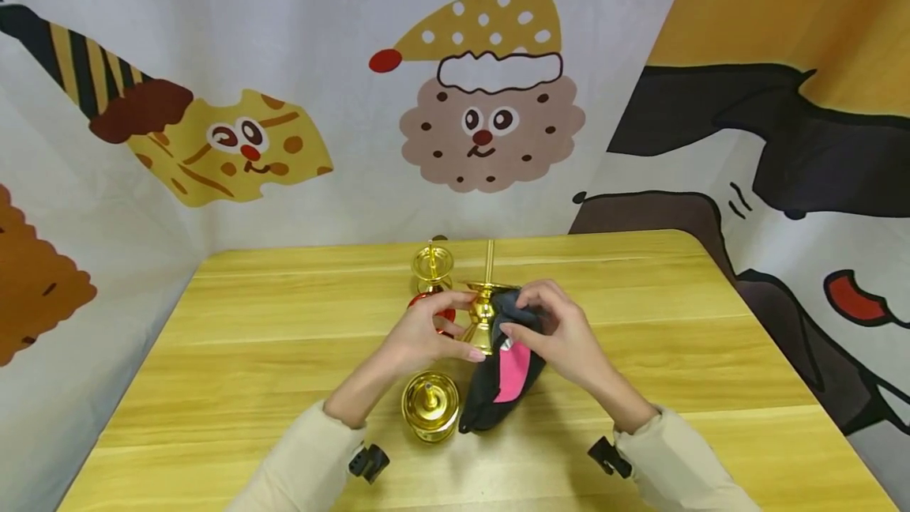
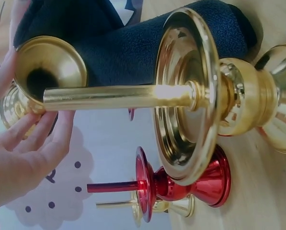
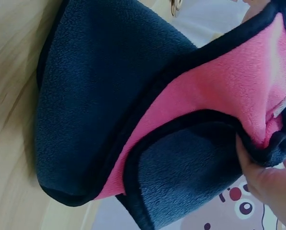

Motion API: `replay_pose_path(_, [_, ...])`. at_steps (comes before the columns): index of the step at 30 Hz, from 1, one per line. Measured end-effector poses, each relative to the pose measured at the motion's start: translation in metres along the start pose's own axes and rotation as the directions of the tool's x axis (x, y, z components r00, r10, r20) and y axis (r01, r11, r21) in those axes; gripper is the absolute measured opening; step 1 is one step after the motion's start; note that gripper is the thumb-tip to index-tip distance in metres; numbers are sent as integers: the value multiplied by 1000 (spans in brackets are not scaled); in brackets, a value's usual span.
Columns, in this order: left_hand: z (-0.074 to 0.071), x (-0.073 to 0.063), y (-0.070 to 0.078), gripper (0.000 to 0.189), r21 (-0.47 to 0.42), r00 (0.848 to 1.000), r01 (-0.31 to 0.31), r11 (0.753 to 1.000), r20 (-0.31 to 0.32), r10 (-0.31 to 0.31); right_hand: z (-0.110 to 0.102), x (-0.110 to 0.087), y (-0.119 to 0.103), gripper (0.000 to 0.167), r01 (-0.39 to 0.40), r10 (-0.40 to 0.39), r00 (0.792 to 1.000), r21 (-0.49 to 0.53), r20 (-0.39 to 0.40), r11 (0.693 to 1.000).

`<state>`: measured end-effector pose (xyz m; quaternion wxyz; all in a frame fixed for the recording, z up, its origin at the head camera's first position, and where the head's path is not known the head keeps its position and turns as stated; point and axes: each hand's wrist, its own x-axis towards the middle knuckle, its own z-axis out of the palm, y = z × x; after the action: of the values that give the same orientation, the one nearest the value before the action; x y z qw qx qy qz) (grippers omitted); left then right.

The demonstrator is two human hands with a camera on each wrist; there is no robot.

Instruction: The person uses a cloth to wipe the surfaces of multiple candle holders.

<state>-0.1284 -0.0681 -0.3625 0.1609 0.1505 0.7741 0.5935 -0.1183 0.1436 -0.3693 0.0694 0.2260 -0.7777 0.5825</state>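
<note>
My left hand [image 1: 423, 334] holds a gold candlestick [image 1: 483, 313] between thumb and fingers, its thin stem pointing away from me. The hollow underside of its base [image 2: 75, 60] faces the left wrist camera. In my right hand [image 1: 565, 330] is a folded cloth [image 1: 486, 393], dark grey with a pink inner side and black edging, pressed to the candlestick's right side. The right wrist view shows my right thumb and fingers pinching the upper edge of this cloth [image 3: 190, 158]; its lower part hangs down toward the table.
A second gold candlestick [image 1: 430, 409] stands upright nearer me, left of the cloth. Behind my left hand are a red candlestick [image 2: 174, 184] and another gold one [image 1: 432, 263]. The wooden table [image 1: 284, 322] meets a hanging sheet [image 1: 284, 46] printed with cartoon food.
</note>
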Motion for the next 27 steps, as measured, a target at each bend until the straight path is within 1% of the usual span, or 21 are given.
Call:
replay_pose_path(3, [-3, 1, -2, 68, -26, 1000, -1, 1000, 23, 2, -1, 0, 2, 27, 34, -34, 999, 31, 6, 999])
replay_pose_path(6, [-6, 1, -2, 67, -63, 999, 14, 998, 54, -11, -3, -1, 5, 29, 47, -48, 999, 50, 18, 998])
replay_pose_path(11, [-10, 1, -3, 66, -128, 994, 32, 991, 104, -19, -7, -2, 10, 29, 36, -38, 999, 61, 34, 997])
replay_pose_path(14, [-11, 2, -1, 66, -132, 994, 25, 991, 112, -10, -8, -1, 12, 27, 23, -24, 999, 39, 29, 999])
replay_pose_path(16, [-10, 2, 0, 66, -96, 994, 17, 995, 105, -7, -8, -1, 12, 26, 20, -20, 1000, 28, 21, 999])
replay_pose_path(19, [-7, 2, 3, 66, 5, 998, -3, 1000, 66, 2, -6, -1, 11, 24, 35, -35, 999, 33, 8, 999])
replay_pose_path(21, [-5, 2, 5, 67, 88, 999, -13, 996, 31, 11, -3, -1, 8, 24, 73, -73, 997, 33, -4, 997])
replay_pose_path(23, [-3, 3, 7, 66, 147, 1000, -16, 989, -1, 16, 0, -1, 5, 25, 124, -124, 992, 7, -13, 992])
replay_pose_path(25, [-2, 3, 8, 66, 180, 1000, -12, 984, -20, 16, 3, -1, 1, 27, 176, -176, 984, -39, -16, 984])
replay_pose_path(27, [-2, 3, 7, 65, 179, 1000, -19, 984, -15, 22, 5, -1, -1, 29, 214, -216, 976, -72, -19, 974])
